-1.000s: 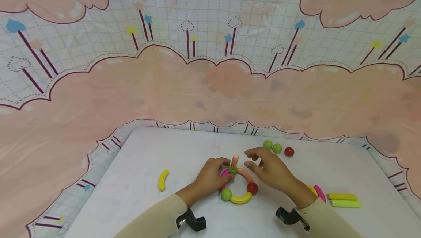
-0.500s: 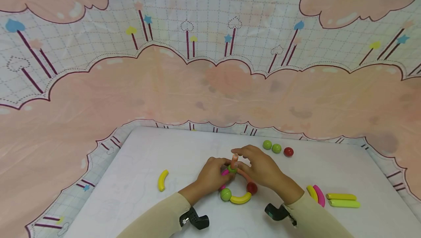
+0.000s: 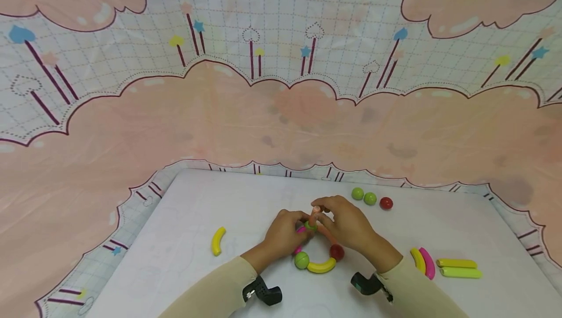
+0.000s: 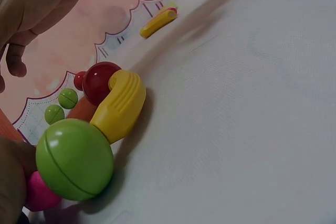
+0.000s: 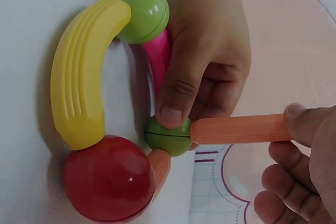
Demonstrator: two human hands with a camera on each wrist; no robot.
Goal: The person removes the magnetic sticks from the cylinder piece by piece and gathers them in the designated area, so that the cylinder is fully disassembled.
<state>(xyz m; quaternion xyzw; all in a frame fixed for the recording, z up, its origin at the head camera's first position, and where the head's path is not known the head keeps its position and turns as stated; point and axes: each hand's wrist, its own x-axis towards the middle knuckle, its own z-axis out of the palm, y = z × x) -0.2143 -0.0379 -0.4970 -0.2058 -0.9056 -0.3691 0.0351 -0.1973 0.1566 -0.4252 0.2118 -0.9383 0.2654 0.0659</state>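
Observation:
A ring of balls and curved sticks lies on the white table: yellow stick [image 5: 79,74], red ball [image 5: 109,178], green ball [image 5: 144,14], pink stick [image 5: 157,59] and an orange one. My left hand [image 5: 207,51] grips the upper green ball [image 5: 169,139], its thumb pressed on it. From that ball an orange stick [image 5: 241,129] points up and away from the ring. The far end of this stick is pinched between thumb and fingers of my right hand [image 5: 315,156]. In the head view, my left hand [image 3: 285,235] and right hand [image 3: 351,223] nearly meet above the ring.
Two green balls [image 3: 370,198] and a red ball [image 3: 386,203] stand at the back. On the right lie a yellow curved stick [image 3: 418,260], a pink one [image 3: 427,263] and two straight sticks [image 3: 461,272]. Another yellow curved stick [image 3: 217,241] is at the left.
My right hand has moved left from beside the ring and now pinches the upright orange stick. My left hand has stayed at the green ball.

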